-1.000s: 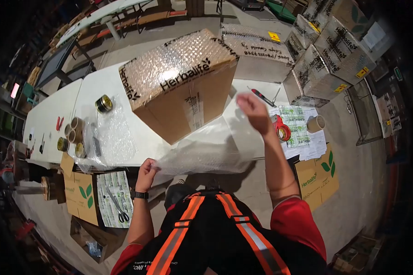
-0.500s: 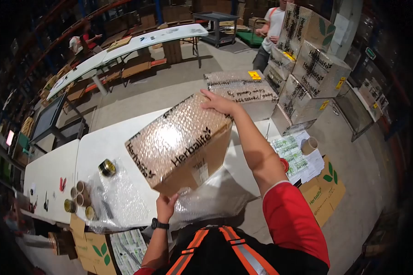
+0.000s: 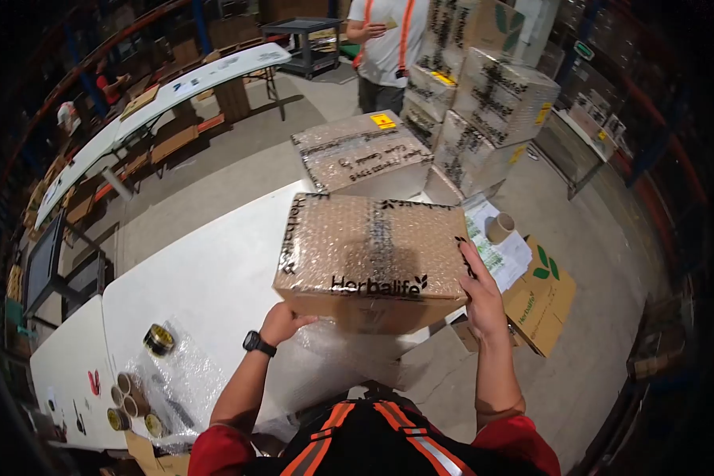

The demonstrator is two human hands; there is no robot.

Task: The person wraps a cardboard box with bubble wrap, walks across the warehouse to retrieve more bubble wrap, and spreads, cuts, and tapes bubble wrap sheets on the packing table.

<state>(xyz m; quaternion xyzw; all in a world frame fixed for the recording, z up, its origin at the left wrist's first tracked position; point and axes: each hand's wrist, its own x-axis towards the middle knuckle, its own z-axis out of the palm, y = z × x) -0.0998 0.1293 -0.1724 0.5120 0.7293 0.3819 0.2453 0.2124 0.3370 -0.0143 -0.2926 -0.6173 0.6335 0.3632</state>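
Both forearms (image 3: 242, 381) are angling forward, and the hands are holding a bubble-wrapped box (image 3: 373, 238) between them, over the near end of the white table (image 3: 190, 270). The left hand (image 3: 284, 324) is gripping the lower near-left corner, thumb pointing right. The right hand (image 3: 484, 293) is pressing against the right side, fingers pointing up toward the top edge.

Glossy, bumpy bubble wrap (image 3: 333, 238) tops the cardboard box (image 3: 373, 312)
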